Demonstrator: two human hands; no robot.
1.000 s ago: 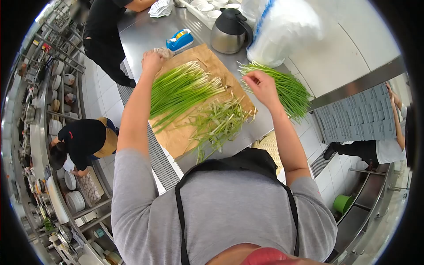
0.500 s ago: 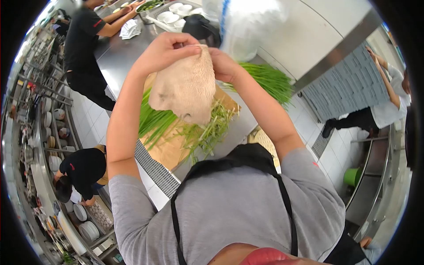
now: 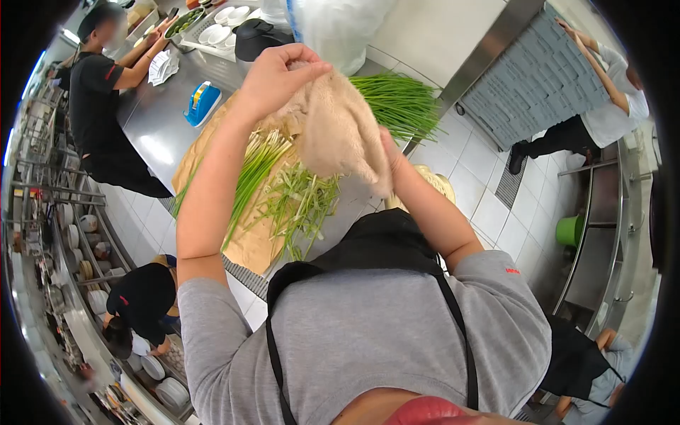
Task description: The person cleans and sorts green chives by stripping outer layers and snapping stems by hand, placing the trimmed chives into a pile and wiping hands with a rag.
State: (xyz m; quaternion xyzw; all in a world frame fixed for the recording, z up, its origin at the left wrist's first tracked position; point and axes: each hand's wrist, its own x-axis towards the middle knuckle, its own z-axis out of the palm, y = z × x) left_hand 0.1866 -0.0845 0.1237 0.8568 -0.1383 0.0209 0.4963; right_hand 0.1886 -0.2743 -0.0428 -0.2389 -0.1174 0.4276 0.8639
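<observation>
A beige, towel-like cloth hangs in front of me above the worktop, creased and folded over. My left hand is closed on its upper edge, thumb and fingers pinching it. On the cloth's right side is my right hand, touching it, with the fingers hidden behind the fabric. Below lie long green stalks with pale ends on brown paper. Loose trimmed greens are scattered beside them. A thick bunch of thin green stalks rests behind the cloth.
A blue tape dispenser and white papers lie on the steel table. Behind are a black cap and a clear plastic bag. A co-worker stands left; another person holds stacked grey crates.
The cloth has swung right and folded over. My right hand has moved down along its side, while my left stays at the top. My view has shifted, revealing the tape dispenser.
</observation>
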